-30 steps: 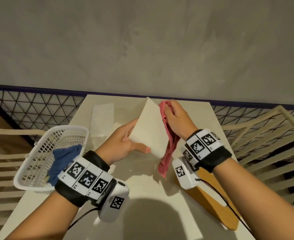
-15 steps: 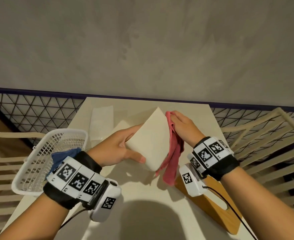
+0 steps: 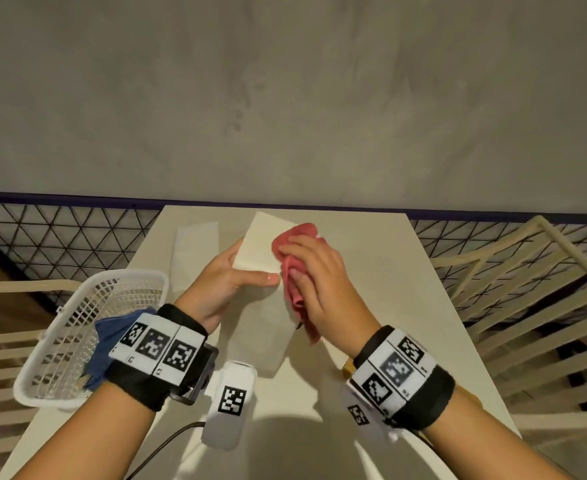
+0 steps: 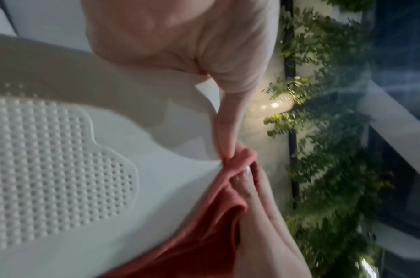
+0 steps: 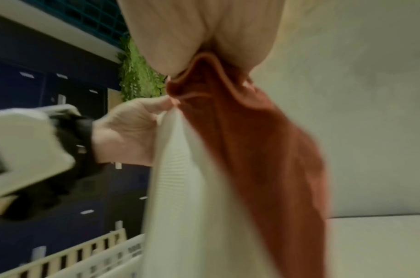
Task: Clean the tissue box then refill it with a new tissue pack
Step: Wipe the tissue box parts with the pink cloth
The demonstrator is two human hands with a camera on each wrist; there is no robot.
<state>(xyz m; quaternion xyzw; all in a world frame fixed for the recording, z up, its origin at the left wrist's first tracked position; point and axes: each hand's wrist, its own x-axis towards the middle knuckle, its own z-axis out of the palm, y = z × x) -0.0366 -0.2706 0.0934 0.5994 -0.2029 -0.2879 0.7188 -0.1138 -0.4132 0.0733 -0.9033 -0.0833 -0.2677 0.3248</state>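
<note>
I am in the cleaning part of the task, and I judge it is not finished. My left hand (image 3: 228, 282) holds the cream tissue box (image 3: 261, 299) lifted over the worktop (image 3: 382, 271), with the thumb lying across the near face and the other fingers behind it, so this grip is closed on the box. My right hand (image 3: 314, 285) has its fingers curled around a bunched red cloth (image 3: 294, 242) and presses it against the upper right part of the box; this grip is closed on the cloth. In the right wrist view the cloth (image 5: 251, 150) hangs down along the ribbed side of the box (image 5: 180, 188), touching it.

The refill is still to do, as far as I can see. A flat white pack (image 3: 195, 245), which I take for the new tissue pack, lies on the worktop just beyond my left hand, not touched. A piece of wood shows just behind my right wrist; I cannot tell if it is the lid of the box.

The box is between my two hands, tilted, with its far end toward the wall. On my left stands a white basket (image 3: 60, 344) with a blue cloth (image 3: 107, 341) inside.
</note>
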